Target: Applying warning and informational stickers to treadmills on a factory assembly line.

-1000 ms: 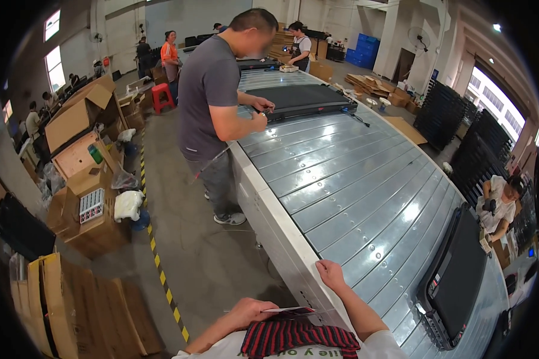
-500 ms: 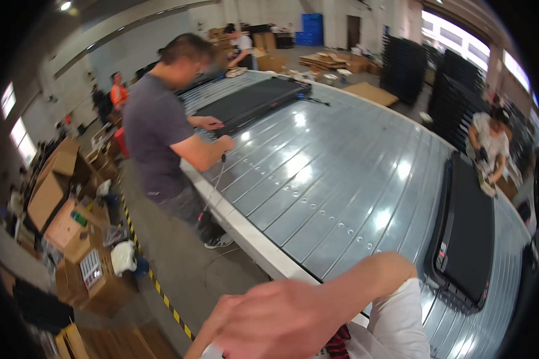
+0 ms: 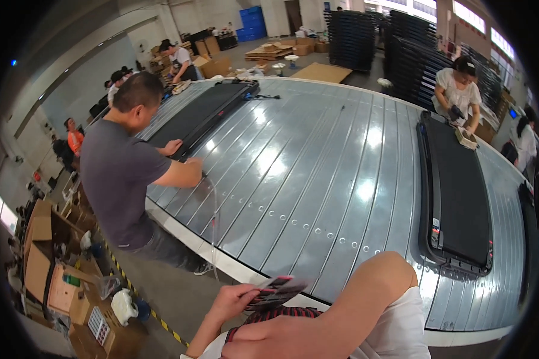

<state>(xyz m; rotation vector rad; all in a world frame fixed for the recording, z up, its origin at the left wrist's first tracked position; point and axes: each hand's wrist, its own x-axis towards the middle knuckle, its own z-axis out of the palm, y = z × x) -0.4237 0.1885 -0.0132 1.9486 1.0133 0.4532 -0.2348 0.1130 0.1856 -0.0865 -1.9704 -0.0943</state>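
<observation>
My left hand pinches a few dark printed sheets with pink-red edges, held just over the table's near edge. Below them, against my body, lies a red-and-black striped bundle, its kind unclear. Across my front comes my bent right arm, and my right hand sits low at the picture's lower edge, fingers hidden. Nearest on the right, a flat black treadmill rests on the ribbed metal table, apart from both hands.
To the left, a co-worker bends over another flat treadmill, a thin hose by their hand. A second co-worker stands beyond the right treadmill. Cardboard boxes fill the left floor; black stacks stand behind the table.
My view has turned right and the table shifted left in it. My left hand, mostly behind the right before, now shows with the sheets. My right hand has dropped lower.
</observation>
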